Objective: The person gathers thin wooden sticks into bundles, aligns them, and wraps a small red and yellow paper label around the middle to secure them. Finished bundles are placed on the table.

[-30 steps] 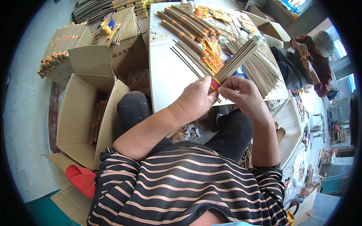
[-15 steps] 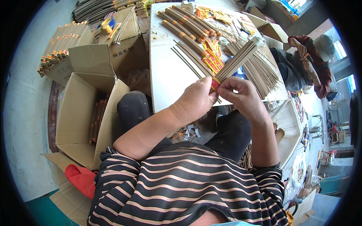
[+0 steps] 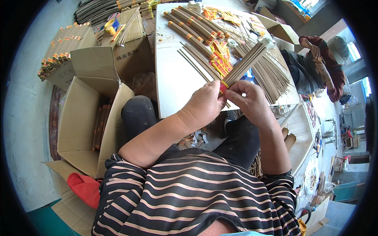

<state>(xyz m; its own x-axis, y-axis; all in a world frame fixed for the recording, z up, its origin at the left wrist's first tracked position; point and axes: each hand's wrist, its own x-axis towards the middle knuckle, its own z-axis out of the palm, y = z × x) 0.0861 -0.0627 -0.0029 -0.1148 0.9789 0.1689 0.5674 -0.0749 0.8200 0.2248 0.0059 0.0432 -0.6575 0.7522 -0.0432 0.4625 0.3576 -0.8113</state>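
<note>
Both my hands grip one bundle of incense sticks (image 3: 246,65) above the table's near edge, its far end slanting up to the right. A red and yellow paper band (image 3: 223,85) circles the bundle near its lower end. My left hand (image 3: 205,100) is closed round that end, thumb against the band. On the other side of the band, my right hand (image 3: 246,96) pinches the bundle with thumb and fingers. Loose incense sticks (image 3: 271,76) fan out beyond my right hand. Printed paper labels (image 3: 222,59) lie just past the bundle.
Finished banded bundles (image 3: 193,25) lie at the back of the white table (image 3: 173,78). An open cardboard box (image 3: 76,122) with dark bundles inside stands at my left, and more bundles (image 3: 67,47) are stacked behind it. Another person (image 3: 321,63) sits at the right.
My right thumb and fingers have shifted slightly along the band, pressing closer against it. The bundle stays in nearly the same place, and the whole view has moved a little.
</note>
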